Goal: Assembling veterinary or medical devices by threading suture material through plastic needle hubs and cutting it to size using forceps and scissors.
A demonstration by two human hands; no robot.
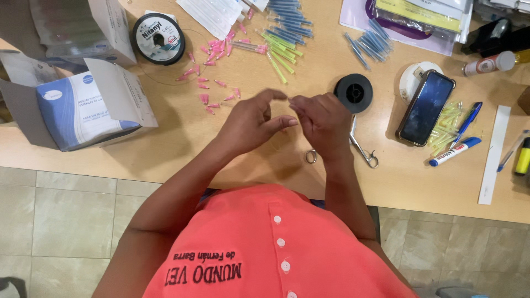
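Both hands meet over a smooth tan wood table (pixel 182 132). Left hand (pixel 251 121) and right hand (pixel 323 121) pinch sth. very thin betw. fingertips, too small to identify. Steel scissors (pixel 361 149) lie under right hand; round black spool (pixel 354 92) just beyond.

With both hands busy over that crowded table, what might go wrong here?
The piece pinched between the left hand and right hand is too small to make out; it could slip and vanish among the pink caps. The scissors lie half under the right hand, so a jab seems possible.
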